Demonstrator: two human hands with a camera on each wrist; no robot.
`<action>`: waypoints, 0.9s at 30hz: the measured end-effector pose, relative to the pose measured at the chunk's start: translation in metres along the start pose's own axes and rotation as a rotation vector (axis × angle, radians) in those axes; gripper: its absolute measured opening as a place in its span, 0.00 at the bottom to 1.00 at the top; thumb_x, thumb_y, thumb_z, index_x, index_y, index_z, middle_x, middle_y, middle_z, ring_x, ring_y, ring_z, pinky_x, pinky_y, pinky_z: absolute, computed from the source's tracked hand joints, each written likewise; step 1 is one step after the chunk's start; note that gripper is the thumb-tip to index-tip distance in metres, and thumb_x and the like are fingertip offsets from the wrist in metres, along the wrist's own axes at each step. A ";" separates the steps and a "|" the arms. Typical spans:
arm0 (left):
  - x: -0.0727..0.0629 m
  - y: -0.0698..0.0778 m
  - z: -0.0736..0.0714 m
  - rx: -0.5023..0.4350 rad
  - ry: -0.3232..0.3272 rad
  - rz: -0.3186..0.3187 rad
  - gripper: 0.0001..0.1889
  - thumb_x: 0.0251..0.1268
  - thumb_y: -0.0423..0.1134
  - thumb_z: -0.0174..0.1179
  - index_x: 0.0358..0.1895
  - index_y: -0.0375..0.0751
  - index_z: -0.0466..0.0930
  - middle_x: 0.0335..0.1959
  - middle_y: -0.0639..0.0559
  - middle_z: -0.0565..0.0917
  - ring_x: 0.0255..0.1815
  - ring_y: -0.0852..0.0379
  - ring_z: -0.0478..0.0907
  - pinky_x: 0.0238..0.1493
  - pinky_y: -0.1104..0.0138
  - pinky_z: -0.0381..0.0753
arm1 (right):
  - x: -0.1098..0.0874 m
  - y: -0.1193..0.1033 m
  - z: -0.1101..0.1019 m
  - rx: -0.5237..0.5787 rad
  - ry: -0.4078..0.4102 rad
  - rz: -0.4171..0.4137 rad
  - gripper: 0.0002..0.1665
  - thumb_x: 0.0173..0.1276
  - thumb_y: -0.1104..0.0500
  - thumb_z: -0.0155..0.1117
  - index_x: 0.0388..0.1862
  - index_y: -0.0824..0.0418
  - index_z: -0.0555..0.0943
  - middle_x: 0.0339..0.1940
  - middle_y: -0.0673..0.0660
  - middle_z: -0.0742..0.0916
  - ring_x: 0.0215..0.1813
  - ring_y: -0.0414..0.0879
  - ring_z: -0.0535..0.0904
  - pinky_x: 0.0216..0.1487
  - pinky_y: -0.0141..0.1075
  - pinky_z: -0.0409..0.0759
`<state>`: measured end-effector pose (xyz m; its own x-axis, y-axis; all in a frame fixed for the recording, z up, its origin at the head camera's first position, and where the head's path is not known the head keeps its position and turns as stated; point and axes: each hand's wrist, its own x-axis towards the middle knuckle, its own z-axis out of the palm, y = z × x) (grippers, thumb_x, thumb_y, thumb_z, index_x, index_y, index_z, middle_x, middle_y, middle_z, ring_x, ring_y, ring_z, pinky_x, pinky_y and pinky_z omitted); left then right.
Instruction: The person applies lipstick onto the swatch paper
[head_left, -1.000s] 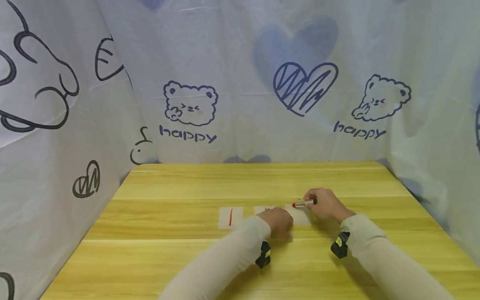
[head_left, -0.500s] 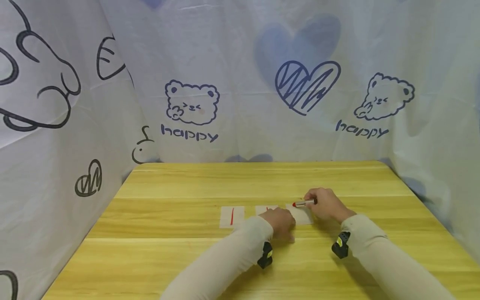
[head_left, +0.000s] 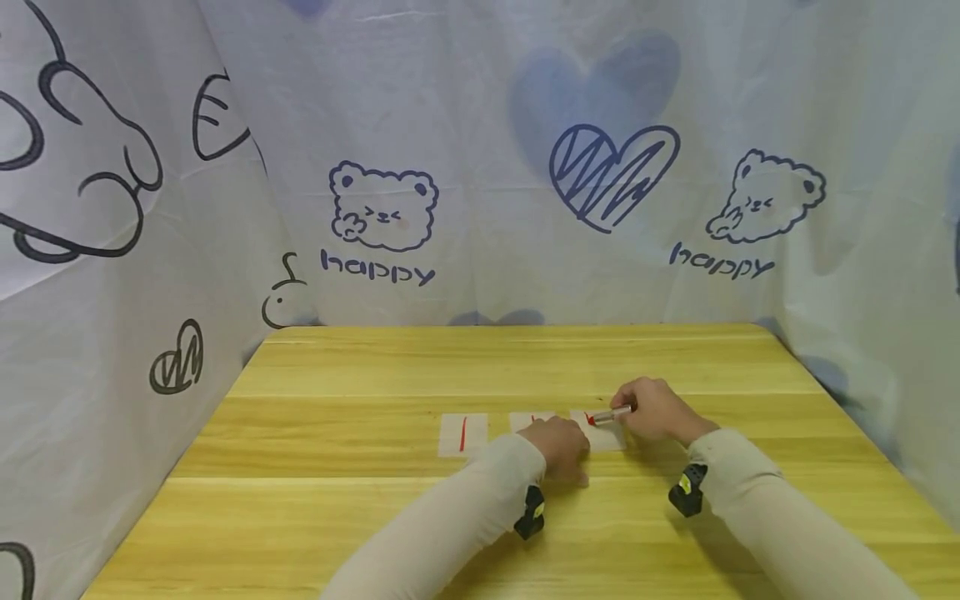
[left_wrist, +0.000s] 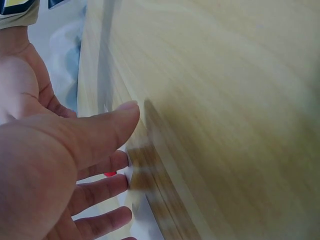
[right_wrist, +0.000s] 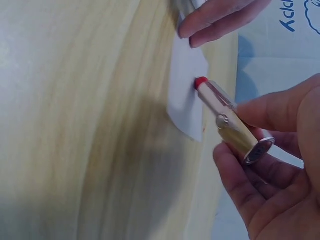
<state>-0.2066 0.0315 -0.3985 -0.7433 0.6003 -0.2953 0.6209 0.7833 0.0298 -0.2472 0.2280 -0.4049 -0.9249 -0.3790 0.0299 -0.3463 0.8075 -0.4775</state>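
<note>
My right hand (head_left: 654,408) pinches a lipstick (right_wrist: 226,117), a metallic tube with a red tip, between thumb and fingers. Its tip meets the right-hand white paper square (head_left: 609,437), where a short red mark shows in the head view. My left hand (head_left: 557,443) rests its fingertips at that paper's left side, partly covering the middle paper square (head_left: 521,422). In the left wrist view its thumb and fingers (left_wrist: 102,192) are extended, with no object gripped. On the left-hand paper square (head_left: 450,435) stands one upright red stroke.
The papers lie in a row on a yellow wood-grain table (head_left: 337,517). White cloth (head_left: 480,167) printed with bears and hearts hangs behind it and along both sides. A dark device (head_left: 531,512) is strapped at each wrist.
The lipstick tip has moved slightly down and toward me across the right-hand paper, leaving a short red line. My right hand shifted a little with it; the left hand stayed nearly still.
</note>
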 end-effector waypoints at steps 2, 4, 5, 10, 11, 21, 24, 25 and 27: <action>0.000 0.000 0.000 0.007 0.004 0.003 0.17 0.61 0.57 0.65 0.46 0.51 0.84 0.46 0.58 0.80 0.49 0.58 0.77 0.50 0.62 0.76 | -0.002 -0.003 -0.003 0.004 -0.023 -0.012 0.03 0.61 0.66 0.66 0.32 0.61 0.85 0.28 0.49 0.85 0.30 0.42 0.76 0.33 0.39 0.77; 0.000 0.000 0.000 0.010 0.003 -0.001 0.17 0.61 0.57 0.65 0.47 0.52 0.84 0.47 0.59 0.80 0.49 0.58 0.77 0.51 0.62 0.76 | -0.004 -0.005 -0.006 0.004 -0.044 -0.033 0.03 0.61 0.66 0.66 0.31 0.61 0.85 0.27 0.48 0.85 0.29 0.42 0.75 0.32 0.39 0.76; 0.000 0.000 0.000 0.011 0.002 -0.003 0.18 0.61 0.57 0.65 0.47 0.52 0.84 0.47 0.59 0.80 0.50 0.58 0.76 0.51 0.62 0.76 | -0.005 -0.006 -0.008 0.004 -0.056 -0.048 0.02 0.61 0.65 0.66 0.31 0.61 0.85 0.26 0.48 0.85 0.29 0.42 0.75 0.32 0.39 0.76; 0.000 0.000 0.000 0.012 -0.012 -0.006 0.19 0.61 0.57 0.64 0.51 0.52 0.83 0.49 0.59 0.80 0.52 0.58 0.76 0.53 0.62 0.76 | -0.008 -0.007 -0.013 -0.020 -0.108 -0.116 0.04 0.59 0.67 0.66 0.28 0.60 0.85 0.26 0.47 0.85 0.31 0.41 0.78 0.35 0.41 0.79; 0.000 0.000 0.000 0.011 -0.012 -0.007 0.19 0.61 0.57 0.64 0.50 0.52 0.83 0.49 0.59 0.80 0.52 0.58 0.76 0.53 0.62 0.76 | -0.008 -0.007 -0.014 -0.022 -0.116 -0.126 0.05 0.59 0.68 0.65 0.28 0.60 0.85 0.26 0.47 0.85 0.31 0.41 0.79 0.35 0.41 0.79; 0.000 0.002 -0.002 0.012 -0.019 -0.016 0.20 0.62 0.57 0.64 0.52 0.53 0.83 0.50 0.60 0.80 0.54 0.58 0.76 0.55 0.62 0.74 | -0.012 -0.007 -0.017 -0.017 -0.144 -0.115 0.03 0.60 0.66 0.65 0.32 0.60 0.85 0.29 0.47 0.85 0.31 0.40 0.77 0.34 0.41 0.78; 0.001 0.002 -0.001 0.003 -0.029 -0.024 0.20 0.62 0.57 0.64 0.52 0.53 0.83 0.49 0.60 0.80 0.53 0.58 0.76 0.55 0.63 0.75 | -0.012 -0.006 -0.017 -0.021 -0.136 -0.125 0.02 0.60 0.65 0.66 0.32 0.61 0.85 0.29 0.46 0.85 0.31 0.40 0.77 0.34 0.41 0.78; 0.001 0.002 -0.001 0.001 -0.029 -0.025 0.19 0.62 0.57 0.64 0.52 0.53 0.83 0.49 0.60 0.80 0.53 0.58 0.76 0.55 0.63 0.75 | -0.012 -0.006 -0.017 -0.023 -0.133 -0.128 0.02 0.60 0.65 0.66 0.32 0.61 0.85 0.29 0.46 0.85 0.32 0.40 0.77 0.35 0.41 0.78; 0.002 0.003 0.000 0.001 -0.028 -0.027 0.19 0.62 0.57 0.64 0.50 0.52 0.83 0.48 0.60 0.80 0.52 0.58 0.76 0.55 0.63 0.75 | -0.013 -0.006 -0.019 -0.029 -0.128 -0.131 0.02 0.60 0.64 0.67 0.32 0.61 0.84 0.29 0.46 0.85 0.32 0.41 0.78 0.36 0.41 0.78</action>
<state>-0.2062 0.0349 -0.3987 -0.7526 0.5741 -0.3227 0.6009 0.7991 0.0202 -0.2360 0.2362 -0.3860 -0.8448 -0.5346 -0.0228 -0.4685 0.7597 -0.4509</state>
